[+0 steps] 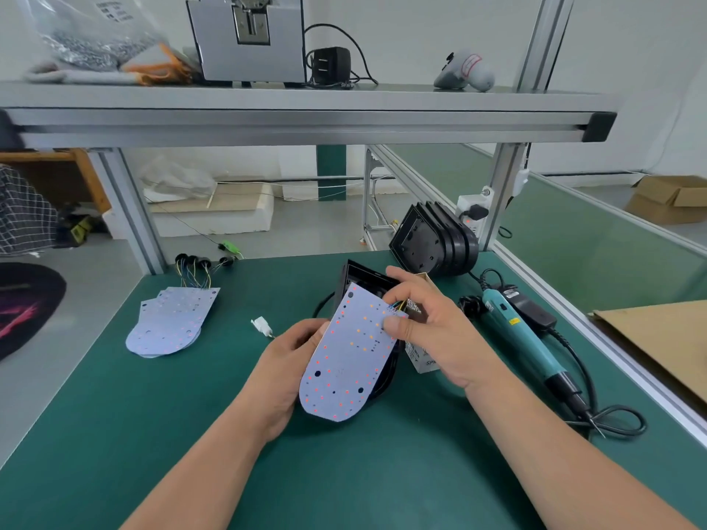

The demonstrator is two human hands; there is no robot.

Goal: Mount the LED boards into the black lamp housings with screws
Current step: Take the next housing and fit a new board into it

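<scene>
At the green desk (114, 415) a person looks to be fitting a board into a housing. I think no screw is in yet. Far back on the right stands a stack of black lamp housings (436, 239), maybe four, but they hide each other. One more black lamp housing (359, 275) is held over the middle of the desk. The left hand (287, 376) curls round its left side. One LED board (348, 357) leans on its open front, tilted and not sitting flat. The right hand (428, 323) pinches the board's top right corner, by the coloured wires (398, 304). On the left lies a pile of LED boards (172, 323), three at least. One blue-green electric screwdriver (524, 338) lies to the right, untouched. One small white box (424, 361) stands behind the right hand. Next the board must drop in flat with its holes lined up. Then the screwdriver is needed.
</scene>
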